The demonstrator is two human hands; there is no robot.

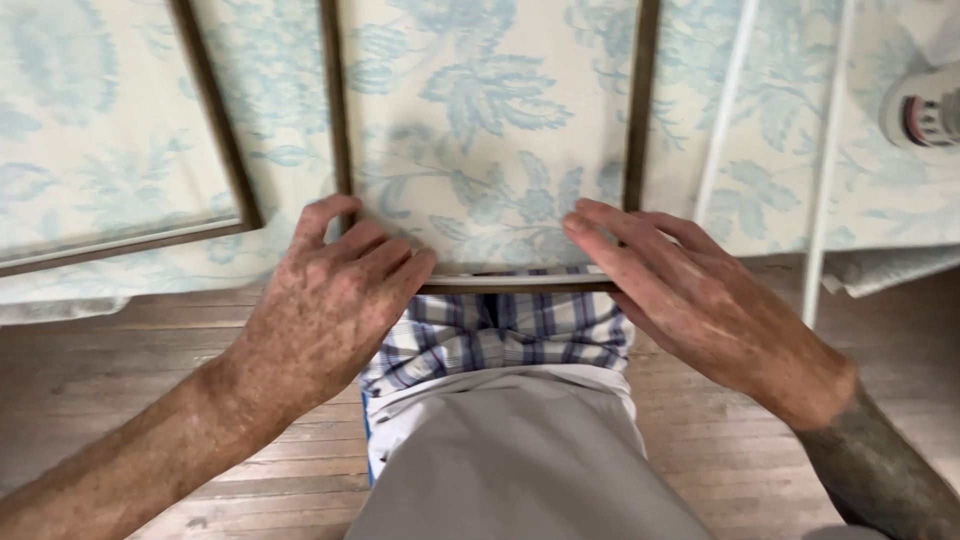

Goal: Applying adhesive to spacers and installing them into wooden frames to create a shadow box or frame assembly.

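Nearest to the viewer, below both hands, lay the person's grey shirt (520,460) and, just above it, a band of blue-and-white checked cloth (500,335), with a wooden plank floor (140,350) spreading out on either side of the arms. The left hand (325,305) rested palm down on the near left corner of a dark wooden frame (520,284), its fingers curled loosely over the edge and the fingertips touching the flowered fabric inside; it gripped nothing tightly. The right hand (690,295) lay on the near right corner of the same frame, fingers stretched out flat and close together, pointing toward the left hand along the frame's near bar. Between the two hands ran that near bar, and beyond the fingertips the frame's two side bars climbed away, enclosing a panel of cream fabric with a pale blue flower print (490,120). Beyond and left of the left hand sat a second dark frame (225,140) on the same printed fabric. Beyond and right of the right hand ran two thin white rods (828,150), and farther right a blurred round white object (925,105) showed at the edge.
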